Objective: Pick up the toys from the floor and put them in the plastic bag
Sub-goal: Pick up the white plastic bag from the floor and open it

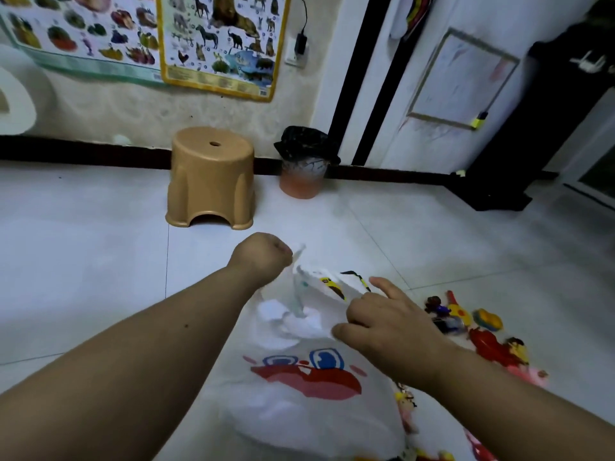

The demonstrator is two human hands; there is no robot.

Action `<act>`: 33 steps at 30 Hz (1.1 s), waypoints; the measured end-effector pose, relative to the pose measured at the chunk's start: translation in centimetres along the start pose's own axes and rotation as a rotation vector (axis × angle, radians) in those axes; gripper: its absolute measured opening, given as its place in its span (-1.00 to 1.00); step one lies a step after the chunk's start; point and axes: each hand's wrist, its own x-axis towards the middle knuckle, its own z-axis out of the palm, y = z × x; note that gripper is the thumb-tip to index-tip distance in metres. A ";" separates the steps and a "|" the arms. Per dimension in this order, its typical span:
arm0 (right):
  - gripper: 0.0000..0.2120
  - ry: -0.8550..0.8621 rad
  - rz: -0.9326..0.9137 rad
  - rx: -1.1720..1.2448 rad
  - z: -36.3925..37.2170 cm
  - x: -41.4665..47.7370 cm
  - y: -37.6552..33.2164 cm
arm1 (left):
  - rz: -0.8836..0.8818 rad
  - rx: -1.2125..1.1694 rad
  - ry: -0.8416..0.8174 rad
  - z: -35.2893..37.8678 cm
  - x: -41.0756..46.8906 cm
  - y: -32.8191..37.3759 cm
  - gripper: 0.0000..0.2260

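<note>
Fingers (382,286), left hand (263,256) and right hand (389,324), grip one plastic bag (309,404).

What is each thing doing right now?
White printed plastic bag: on the floor, top held by both hands.
Left hand: fist gripping bag handle.
Right hand: pinching bag rim.
Colourful small toys: on floor beside bag.
Tan plastic stool: upright.
Black-lined pink bin: upright.

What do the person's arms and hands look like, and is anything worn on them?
Both arms are bare as far as the frame edge, and no sleeves show. The left hand and right hand wear no gloves, and no watch or bracelet shows at either wrist. The left forearm has one small dark spot.
</note>
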 end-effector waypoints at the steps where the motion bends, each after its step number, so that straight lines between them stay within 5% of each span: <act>1: -0.66 0.001 0.037 0.010 0.5 -0.3 0.2 | -0.005 0.004 0.016 0.4 -0.2 -0.1 -0.83; 4: -0.66 -0.030 0.104 0.080 1.1 -1.8 0.5 | -0.005 0.094 -0.075 2.1 -1.6 -0.3 -0.73; 8: -0.63 0.005 0.040 0.174 1.3 -4.1 0.1 | -0.097 0.243 -0.187 6.3 -2.3 -1.6 -0.01; 10: -0.68 0.087 0.038 0.175 1.5 -5.3 0.3 | -0.132 0.225 -0.142 8.6 -2.2 -1.6 0.11; 16: -0.81 0.241 0.186 0.341 2.9 -8.2 1.2 | -0.108 0.571 -0.091 9.8 -2.7 -0.2 -0.62; 18: -0.75 0.272 0.275 0.450 2.9 -8.8 1.7 | -0.132 0.493 -0.169 10.1 -2.9 0.1 -0.56; 21: -0.74 0.254 0.338 0.516 2.7 -9.8 2.2 | -0.105 0.186 -0.302 11.9 -3.5 -0.5 -0.21; 23: -0.74 0.246 0.323 0.503 2.5 -10.4 2.4 | -0.165 0.297 -0.298 13.4 -3.5 -1.4 -0.18; 26: -0.75 0.256 0.307 0.495 2.5 -11.0 2.8 | -0.224 0.500 -0.189 13.9 -4.5 -1.0 -0.59; 28: -0.75 0.236 0.321 0.525 2.4 -11.2 2.9 | -0.201 0.402 -0.121 13.3 -4.6 0.0 -0.79; 33: -0.41 0.038 0.597 0.860 1.5 -11.0 3.5 | -0.033 0.042 0.126 8.3 -6.4 4.0 -0.79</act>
